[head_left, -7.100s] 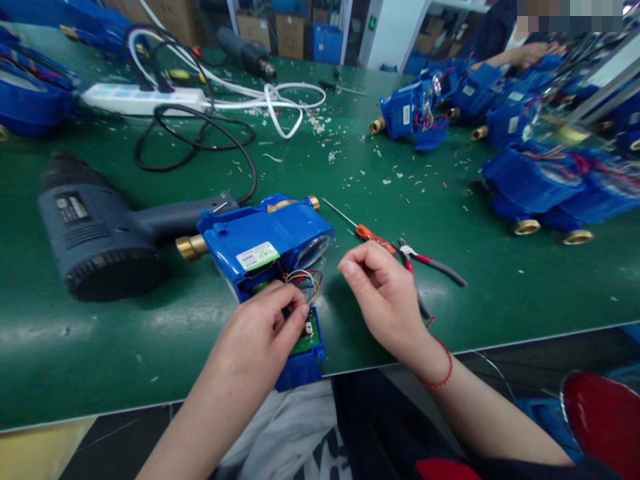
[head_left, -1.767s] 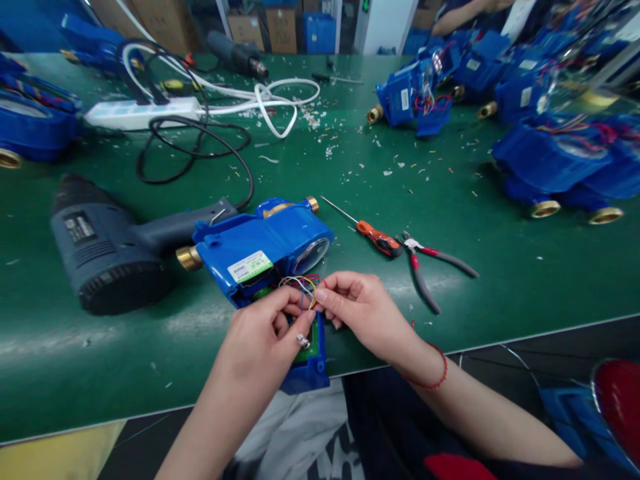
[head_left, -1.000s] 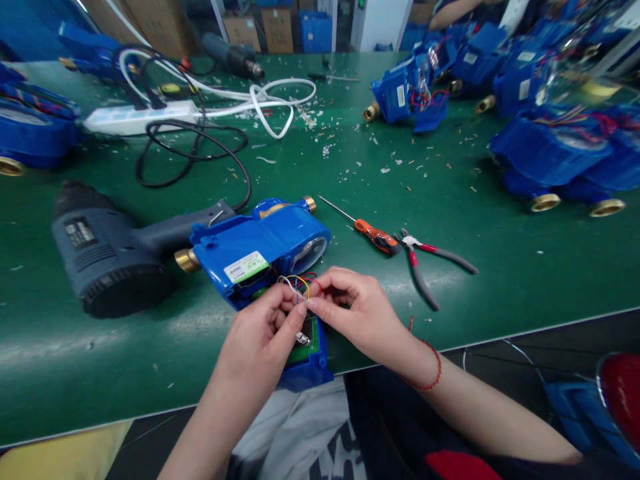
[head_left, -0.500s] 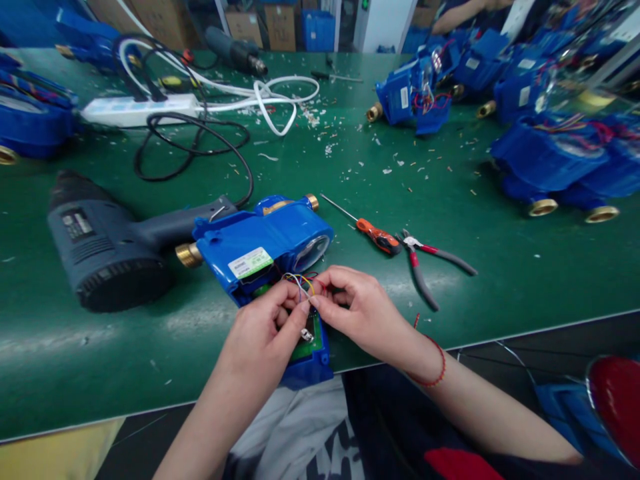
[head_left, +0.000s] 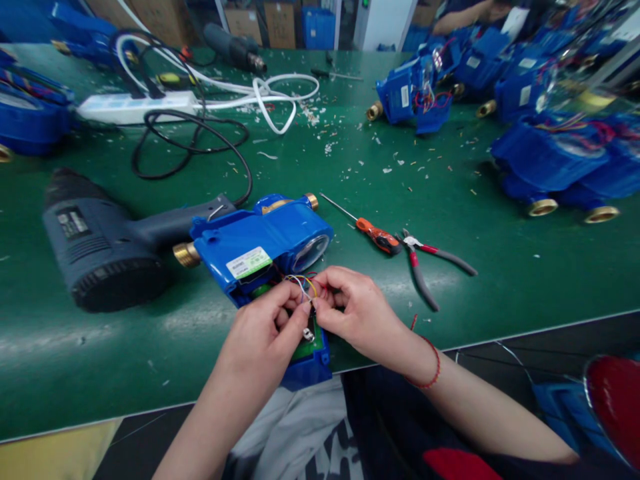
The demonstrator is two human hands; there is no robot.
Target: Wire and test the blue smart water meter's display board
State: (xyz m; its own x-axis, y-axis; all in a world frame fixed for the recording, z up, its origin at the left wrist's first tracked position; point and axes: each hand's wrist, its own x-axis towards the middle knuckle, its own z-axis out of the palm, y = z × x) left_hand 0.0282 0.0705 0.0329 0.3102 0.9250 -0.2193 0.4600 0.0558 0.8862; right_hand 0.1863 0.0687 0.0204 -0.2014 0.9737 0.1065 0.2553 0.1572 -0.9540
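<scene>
A blue meter housing (head_left: 260,237) with brass ends and a round glass window lies near the table's front edge. Its opened lower part holds a green circuit board (head_left: 306,350), partly hidden by the hands. Thin white, yellow and red wires (head_left: 305,279) rise from the housing. My left hand (head_left: 280,320) pinches wire ends at the board's left side. Close beside it, fingertips almost touching, my right hand (head_left: 345,300) pinches wires too. The exact wire ends between the fingertips are too small to tell.
A heat gun (head_left: 105,240) lies left of the housing. Right of it are an orange screwdriver (head_left: 377,235) and open pliers (head_left: 423,260). Behind stand a white power strip (head_left: 140,107) with cables and more blue meters (head_left: 410,93). A person's arm (head_left: 463,17) shows at the back right.
Both hands keep their pinch on the wires, with only a slight shift of the fingertips. The heat gun and power strip appear slightly further left in view.
</scene>
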